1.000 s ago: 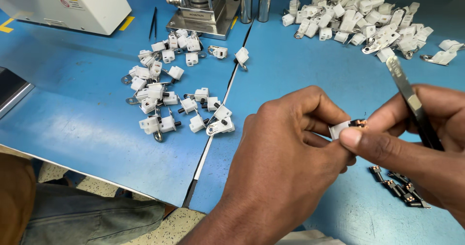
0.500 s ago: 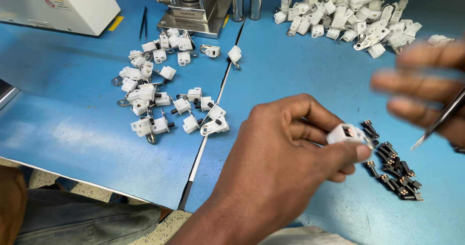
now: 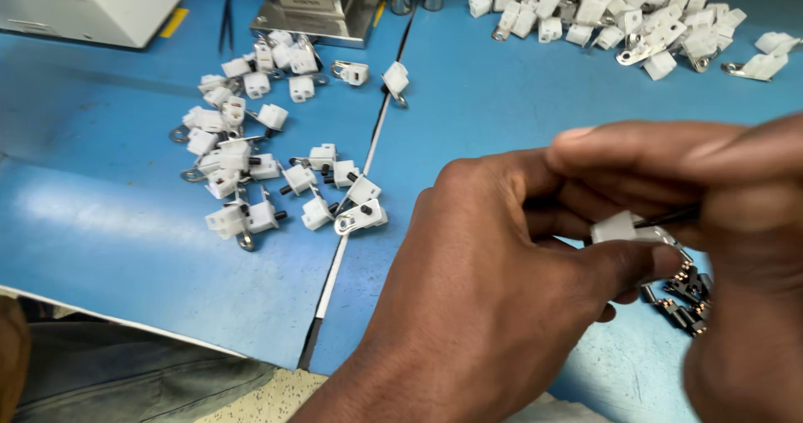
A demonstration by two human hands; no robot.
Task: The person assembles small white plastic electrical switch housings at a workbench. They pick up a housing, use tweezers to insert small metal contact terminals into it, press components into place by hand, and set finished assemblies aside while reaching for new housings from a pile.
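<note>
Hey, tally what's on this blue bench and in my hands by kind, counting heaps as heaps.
Heaps of white plastic parts: 2
Heap of dark metal parts: 1
Black tweezers: 1
Machines: 2
White part in left hand: 1
Thin dark tool in right hand: 1
Total: 8

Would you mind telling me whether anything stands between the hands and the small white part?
Nothing visible does: the left hand already pinches the small white part, and the right hand meets it with a thin dark tool.
</note>
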